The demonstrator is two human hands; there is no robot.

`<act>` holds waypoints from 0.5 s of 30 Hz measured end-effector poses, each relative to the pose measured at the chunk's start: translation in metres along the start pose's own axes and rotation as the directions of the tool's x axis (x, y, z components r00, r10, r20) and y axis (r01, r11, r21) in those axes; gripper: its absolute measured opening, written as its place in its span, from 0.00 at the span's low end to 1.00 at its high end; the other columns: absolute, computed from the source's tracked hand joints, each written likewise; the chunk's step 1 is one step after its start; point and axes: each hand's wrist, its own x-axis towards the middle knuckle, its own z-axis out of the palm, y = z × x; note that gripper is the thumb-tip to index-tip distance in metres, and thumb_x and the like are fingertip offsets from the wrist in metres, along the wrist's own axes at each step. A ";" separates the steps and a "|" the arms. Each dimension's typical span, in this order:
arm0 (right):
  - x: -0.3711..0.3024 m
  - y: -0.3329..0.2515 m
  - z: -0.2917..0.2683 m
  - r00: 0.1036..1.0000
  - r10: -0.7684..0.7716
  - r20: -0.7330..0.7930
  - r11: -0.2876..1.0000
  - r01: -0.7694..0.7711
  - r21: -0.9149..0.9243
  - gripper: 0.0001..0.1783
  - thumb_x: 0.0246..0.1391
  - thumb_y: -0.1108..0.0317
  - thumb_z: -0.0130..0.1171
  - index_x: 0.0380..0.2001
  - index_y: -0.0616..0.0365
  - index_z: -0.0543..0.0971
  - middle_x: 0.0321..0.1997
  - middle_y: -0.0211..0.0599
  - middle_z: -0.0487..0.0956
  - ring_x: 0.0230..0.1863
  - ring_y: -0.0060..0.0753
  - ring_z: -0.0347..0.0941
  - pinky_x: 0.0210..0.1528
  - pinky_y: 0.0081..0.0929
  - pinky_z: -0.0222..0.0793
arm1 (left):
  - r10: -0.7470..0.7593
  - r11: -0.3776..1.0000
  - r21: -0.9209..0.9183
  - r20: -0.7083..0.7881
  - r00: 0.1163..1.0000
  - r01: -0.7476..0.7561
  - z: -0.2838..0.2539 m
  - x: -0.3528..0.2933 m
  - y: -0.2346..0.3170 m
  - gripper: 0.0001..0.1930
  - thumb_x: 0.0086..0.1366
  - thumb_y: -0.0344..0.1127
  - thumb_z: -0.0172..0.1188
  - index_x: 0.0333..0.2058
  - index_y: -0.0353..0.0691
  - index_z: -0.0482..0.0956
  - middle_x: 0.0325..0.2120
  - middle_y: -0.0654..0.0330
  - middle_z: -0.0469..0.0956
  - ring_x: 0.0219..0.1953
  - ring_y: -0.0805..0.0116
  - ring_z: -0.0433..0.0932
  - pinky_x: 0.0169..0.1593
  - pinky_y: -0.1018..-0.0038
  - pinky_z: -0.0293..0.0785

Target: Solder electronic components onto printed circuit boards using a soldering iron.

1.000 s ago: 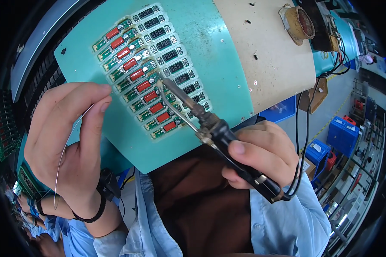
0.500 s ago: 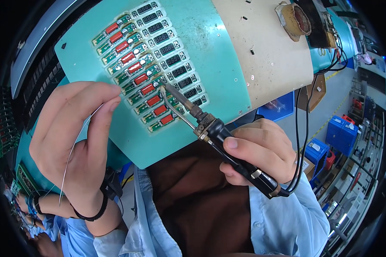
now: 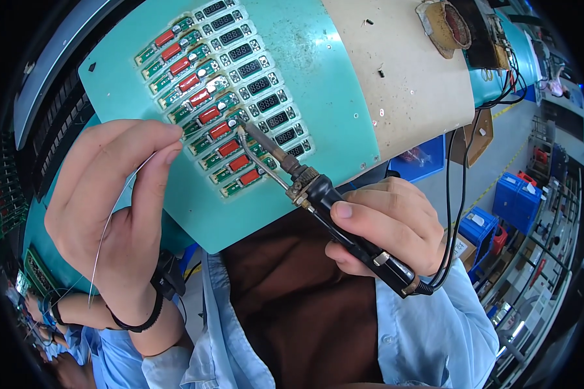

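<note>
My left hand (image 3: 113, 207) is closed, thumb and forefinger pinching a thin silvery solder wire (image 3: 101, 245) whose tail hangs past the palm. Its fingertips are at the left edge of a panel of small green circuit boards (image 3: 209, 139) with red rectangular parts. In my right hand (image 3: 396, 217) is a black-handled soldering iron (image 3: 324, 198) with a thin metal tube beside its shaft. The iron's tip is over one of the lower boards, near its right end; contact cannot be made out. Small black digit displays (image 3: 259, 85) line the panel's right side.
Under the panel is a teal sheet (image 3: 331, 97), beside a beige surface (image 3: 402, 97) with dark bits. A stained iron stand (image 3: 444, 29) is at the far right. Black cables (image 3: 449, 201) trail from the iron. Blue bins (image 3: 477, 227) are right; another person's arm (image 3: 78, 311) is lower left.
The soldering iron and my right hand have shifted slightly left and up. The panel appears a little farther up and left in view. My left hand keeps its pinch on the wire.
</note>
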 end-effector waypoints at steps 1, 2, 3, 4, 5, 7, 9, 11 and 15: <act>0.000 0.000 0.000 1.000 0.001 -0.001 1.000 -0.001 0.001 0.26 0.54 0.65 0.79 0.54 0.62 0.82 0.43 0.46 0.85 0.33 0.41 0.82 0.34 0.33 0.74 | 0.000 1.000 0.000 0.001 1.000 0.000 0.000 0.000 0.000 0.09 0.60 0.14 0.69 0.39 0.29 0.86 0.36 0.53 0.85 0.36 0.66 0.83 0.40 0.76 0.77; -0.001 0.000 0.001 1.000 -0.004 -0.006 1.000 0.004 -0.001 0.27 0.54 0.64 0.79 0.54 0.62 0.82 0.43 0.46 0.85 0.33 0.41 0.82 0.34 0.34 0.74 | 0.002 1.000 0.003 0.003 1.000 -0.002 0.000 0.000 0.000 0.09 0.60 0.14 0.69 0.39 0.29 0.86 0.36 0.53 0.85 0.36 0.66 0.83 0.40 0.76 0.77; -0.002 0.001 0.002 1.000 -0.009 -0.011 1.000 0.009 -0.002 0.27 0.54 0.64 0.79 0.54 0.62 0.82 0.43 0.46 0.85 0.33 0.41 0.82 0.34 0.34 0.74 | 0.005 1.000 0.005 0.006 1.000 -0.005 0.000 0.000 -0.001 0.09 0.60 0.14 0.69 0.39 0.29 0.86 0.36 0.53 0.85 0.36 0.66 0.83 0.40 0.76 0.77; -0.002 0.002 0.003 1.000 -0.014 -0.017 1.000 0.014 -0.004 0.28 0.54 0.63 0.80 0.55 0.62 0.82 0.43 0.46 0.85 0.33 0.41 0.82 0.35 0.34 0.74 | 0.007 1.000 0.007 0.008 1.000 -0.007 0.000 0.000 -0.001 0.09 0.60 0.14 0.69 0.39 0.29 0.86 0.36 0.53 0.85 0.36 0.67 0.83 0.40 0.76 0.77; -0.002 0.003 0.005 1.000 -0.013 -0.017 1.000 0.013 -0.004 0.28 0.54 0.63 0.80 0.55 0.62 0.82 0.43 0.46 0.85 0.33 0.41 0.82 0.35 0.34 0.74 | 0.008 1.000 0.007 0.009 1.000 -0.008 0.000 0.000 -0.001 0.09 0.60 0.14 0.69 0.39 0.29 0.86 0.36 0.53 0.85 0.36 0.67 0.83 0.40 0.76 0.77; 0.000 0.005 0.012 0.993 -0.045 -0.105 0.999 0.044 -0.011 0.26 0.52 0.65 0.79 0.53 0.61 0.85 0.40 0.42 0.86 0.28 0.32 0.78 0.28 0.27 0.69 | -0.006 1.000 0.003 0.010 1.000 0.006 0.001 0.000 -0.001 0.09 0.60 0.14 0.69 0.39 0.29 0.86 0.36 0.53 0.85 0.36 0.66 0.83 0.40 0.76 0.77; 0.000 0.006 0.013 0.987 -0.061 -0.149 0.998 0.059 -0.015 0.26 0.50 0.67 0.79 0.53 0.61 0.86 0.39 0.40 0.86 0.25 0.27 0.77 0.25 0.24 0.67 | -0.013 1.000 0.001 0.011 1.000 0.013 0.001 0.000 -0.001 0.09 0.60 0.14 0.69 0.39 0.29 0.86 0.36 0.52 0.85 0.37 0.66 0.83 0.40 0.76 0.78; 0.000 0.006 0.013 0.989 -0.056 -0.139 0.998 0.056 -0.007 0.26 0.50 0.66 0.79 0.53 0.61 0.86 0.39 0.40 0.86 0.25 0.27 0.76 0.25 0.24 0.67 | -0.011 1.000 0.002 0.019 1.000 0.011 0.001 0.000 -0.001 0.09 0.60 0.15 0.68 0.39 0.29 0.86 0.36 0.53 0.85 0.37 0.66 0.83 0.41 0.76 0.78; -0.001 0.006 0.013 0.990 -0.055 -0.134 0.998 0.055 -0.002 0.27 0.50 0.66 0.79 0.54 0.62 0.86 0.39 0.40 0.86 0.25 0.27 0.76 0.25 0.24 0.66 | -0.034 0.999 0.003 0.031 0.999 0.034 0.003 -0.001 -0.001 0.09 0.61 0.15 0.68 0.39 0.29 0.86 0.37 0.53 0.85 0.38 0.66 0.84 0.42 0.76 0.78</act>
